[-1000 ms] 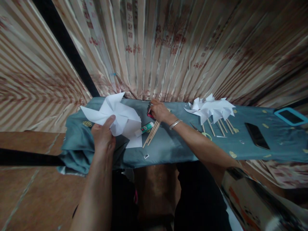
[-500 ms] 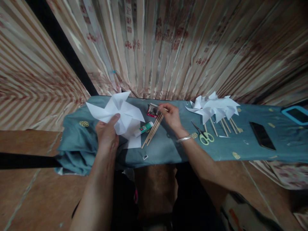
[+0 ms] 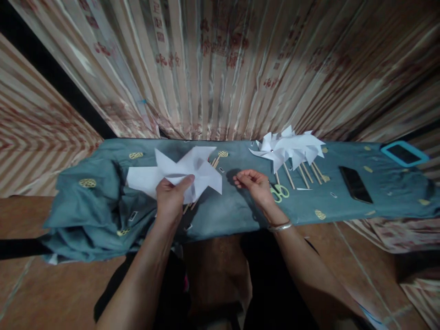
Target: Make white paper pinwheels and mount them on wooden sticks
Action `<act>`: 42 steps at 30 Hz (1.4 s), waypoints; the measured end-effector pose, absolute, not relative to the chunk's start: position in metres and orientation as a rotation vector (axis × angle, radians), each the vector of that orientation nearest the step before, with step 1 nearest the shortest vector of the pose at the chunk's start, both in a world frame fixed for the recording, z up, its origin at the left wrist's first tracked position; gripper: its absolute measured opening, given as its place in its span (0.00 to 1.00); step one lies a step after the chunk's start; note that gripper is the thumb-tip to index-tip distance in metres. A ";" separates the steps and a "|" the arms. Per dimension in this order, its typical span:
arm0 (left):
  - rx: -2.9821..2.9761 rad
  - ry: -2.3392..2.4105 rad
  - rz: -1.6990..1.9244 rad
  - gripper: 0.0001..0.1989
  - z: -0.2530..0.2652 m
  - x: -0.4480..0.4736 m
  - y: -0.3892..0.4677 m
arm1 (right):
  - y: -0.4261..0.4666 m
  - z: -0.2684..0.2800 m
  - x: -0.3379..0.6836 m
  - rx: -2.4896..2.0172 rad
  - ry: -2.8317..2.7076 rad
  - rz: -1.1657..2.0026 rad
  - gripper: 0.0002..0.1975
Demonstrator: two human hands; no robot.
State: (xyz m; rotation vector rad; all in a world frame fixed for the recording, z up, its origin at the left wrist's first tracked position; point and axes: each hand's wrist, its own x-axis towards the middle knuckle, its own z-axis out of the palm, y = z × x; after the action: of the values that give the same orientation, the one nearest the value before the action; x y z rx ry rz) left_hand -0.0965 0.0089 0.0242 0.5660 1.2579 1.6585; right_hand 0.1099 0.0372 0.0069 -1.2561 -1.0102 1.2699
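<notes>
A white paper pinwheel (image 3: 202,176) is pinched between the thumb and fingers of my left hand (image 3: 170,197), thumb on top near its middle. Beneath it the wooden sticks (image 3: 216,162) show only at their ends. A white sheet of paper (image 3: 142,180) lies partly under the pinwheel. My right hand (image 3: 254,183), with a silver bangle at the wrist, is closed in a pinch to the right of the pinwheel, apart from it. Whatever its fingertips hold is too small to make out. Green-handled scissors (image 3: 281,192) lie beside that hand, partly hidden by it.
Several finished pinwheels on sticks (image 3: 292,147) lie overlapped at the back right. Farther right are a black phone (image 3: 355,184) and a blue-framed device (image 3: 405,153). A teal cloth (image 3: 223,224) covers the narrow table, and a curtain (image 3: 192,91) hangs behind.
My left hand has carried the pinwheel right, over the sticks; the glue stick and nearly all of the small red box are now covered. My right hand has drawn back from that box. The view has shifted.
</notes>
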 end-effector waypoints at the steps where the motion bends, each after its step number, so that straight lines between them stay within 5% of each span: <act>1: 0.582 1.251 1.606 0.16 0.021 -0.088 0.007 | 0.034 0.007 0.115 -1.264 -0.991 1.291 0.15; 42: 0.930 1.306 1.354 0.12 -0.021 -0.018 0.018 | 0.004 0.019 0.150 -1.182 -0.764 1.563 0.12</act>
State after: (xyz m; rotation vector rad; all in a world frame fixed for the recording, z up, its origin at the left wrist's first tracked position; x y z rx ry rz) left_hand -0.0182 0.0182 -0.0213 0.9303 1.3055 1.3540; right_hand 0.1499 0.0041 0.0187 -1.1819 -0.7637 1.5629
